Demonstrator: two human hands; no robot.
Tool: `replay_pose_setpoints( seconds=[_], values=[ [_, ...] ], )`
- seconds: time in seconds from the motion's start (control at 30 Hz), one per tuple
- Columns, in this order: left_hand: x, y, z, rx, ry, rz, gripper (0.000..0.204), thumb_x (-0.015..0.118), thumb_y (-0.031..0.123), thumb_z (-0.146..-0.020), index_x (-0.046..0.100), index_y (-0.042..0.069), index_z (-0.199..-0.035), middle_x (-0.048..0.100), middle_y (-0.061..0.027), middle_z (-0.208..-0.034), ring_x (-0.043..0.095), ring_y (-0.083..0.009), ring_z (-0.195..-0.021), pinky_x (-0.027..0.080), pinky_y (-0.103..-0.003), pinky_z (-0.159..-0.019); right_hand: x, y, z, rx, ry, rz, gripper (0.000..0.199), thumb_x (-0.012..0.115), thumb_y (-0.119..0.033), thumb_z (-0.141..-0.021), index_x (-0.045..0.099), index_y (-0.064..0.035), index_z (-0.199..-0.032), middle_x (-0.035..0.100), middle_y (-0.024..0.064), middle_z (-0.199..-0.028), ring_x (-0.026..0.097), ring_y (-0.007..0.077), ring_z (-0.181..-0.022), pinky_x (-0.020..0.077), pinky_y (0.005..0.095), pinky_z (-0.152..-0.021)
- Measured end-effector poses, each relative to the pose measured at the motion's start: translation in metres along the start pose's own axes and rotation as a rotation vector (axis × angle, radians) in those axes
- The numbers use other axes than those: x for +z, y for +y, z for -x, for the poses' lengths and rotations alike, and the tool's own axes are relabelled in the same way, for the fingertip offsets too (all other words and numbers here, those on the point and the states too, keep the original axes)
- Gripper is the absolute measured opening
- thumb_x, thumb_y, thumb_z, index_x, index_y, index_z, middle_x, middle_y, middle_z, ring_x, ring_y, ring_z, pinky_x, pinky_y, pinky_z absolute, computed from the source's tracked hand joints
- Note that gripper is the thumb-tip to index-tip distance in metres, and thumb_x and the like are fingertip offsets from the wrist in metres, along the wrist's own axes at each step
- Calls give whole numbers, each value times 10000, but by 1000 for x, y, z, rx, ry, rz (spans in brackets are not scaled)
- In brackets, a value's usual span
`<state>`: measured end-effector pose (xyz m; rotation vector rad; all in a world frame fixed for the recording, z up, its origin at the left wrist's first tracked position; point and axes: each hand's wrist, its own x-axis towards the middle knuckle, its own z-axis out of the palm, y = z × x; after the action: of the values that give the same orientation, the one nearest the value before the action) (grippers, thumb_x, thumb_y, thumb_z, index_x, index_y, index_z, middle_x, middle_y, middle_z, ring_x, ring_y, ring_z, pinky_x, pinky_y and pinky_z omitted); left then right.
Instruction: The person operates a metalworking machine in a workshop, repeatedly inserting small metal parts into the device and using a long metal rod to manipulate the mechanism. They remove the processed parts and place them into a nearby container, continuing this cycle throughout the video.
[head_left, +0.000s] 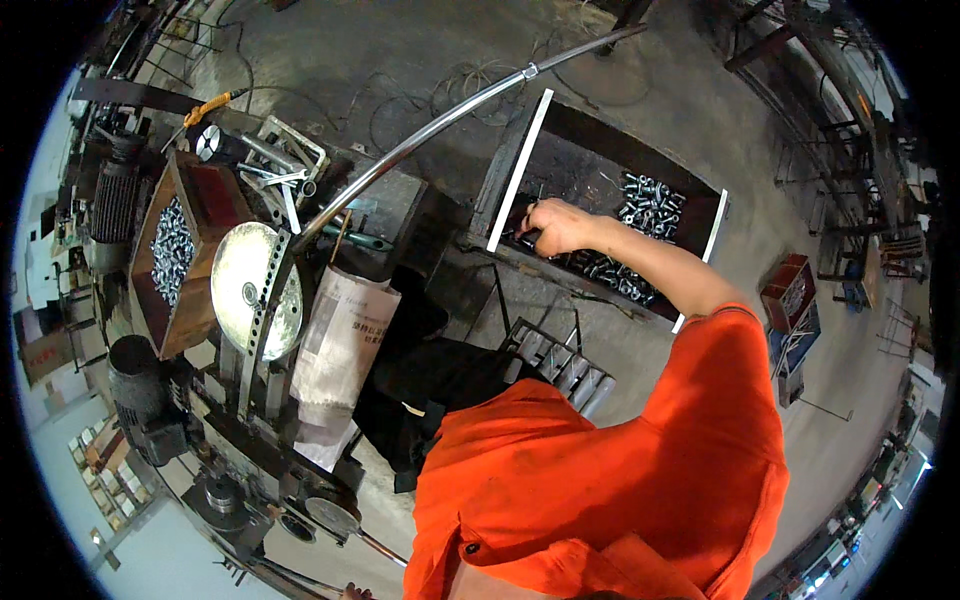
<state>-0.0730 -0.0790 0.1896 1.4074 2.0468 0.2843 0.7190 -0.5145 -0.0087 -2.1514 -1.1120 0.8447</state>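
Grey concrete floor (400, 60) runs under our cluttered workshop, with a machine's round metal disc (255, 290) to our left and a long curved steel rod (440, 120) arching above it. Our right hand (555, 227) reaches into a dark tray (600, 165) with white edges, lying among the small shiny metal fittings (650, 205) heaped there. Its grip is curled closed down at the tray's near corner; whether it has hold of a fitting we cannot tell. A wooden box (215, 205) of similar parts sits far left. Only our left fingertips (352, 592) show at the bottom edge, their state unclear.
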Motion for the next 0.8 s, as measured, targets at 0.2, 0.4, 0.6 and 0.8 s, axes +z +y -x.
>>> replay_pose_setpoints(
  seconds=[0.2, 0.4, 0.6, 0.8],
  values=[
    [1, 6, 3, 2, -6, -27, 200, 604, 165, -804, 518, -2, -870, 517, -85, -656, 476, -183, -531, 401, -310, -443, 8, 6, -13, 63, -19, 17, 348, 590, -126, -560, 628, 13, -877, 603, 236, -856, 582, 365, -873, 467, 401, -768],
    [2, 3, 2, 0, -13, -31, 217, 604, 167, -809, 519, -11, -900, 530, -91, -686, 491, -184, -561, 412, -306, -474, -11, 2, -15, 265, -106, 73, 321, 594, -134, -543, 618, 21, -822, 596, 234, -906, 580, 360, -883, 469, 395, -759],
    [1, 1, 0, 5, -17, -39, 237, 604, 168, -813, 520, -20, -930, 543, -97, -716, 507, -184, -591, 424, -302, -505, 4, 1, -10, 132, -14, 125, 256, 602, -154, -539, 597, 38, -709, 579, 243, -784, 570, 388, -783, 465, 410, -689],
    [0, -3, 0, 7, -11, -34, 257, 603, 170, -818, 521, -29, -960, 556, -102, -746, 522, -185, -621, 435, -298, -535, -21, -10, 3, 189, -50, 189, 219, 589, -94, -530, 559, 54, -688, 567, 247, -777, 562, 397, -774, 466, 428, -671]
  ],
)
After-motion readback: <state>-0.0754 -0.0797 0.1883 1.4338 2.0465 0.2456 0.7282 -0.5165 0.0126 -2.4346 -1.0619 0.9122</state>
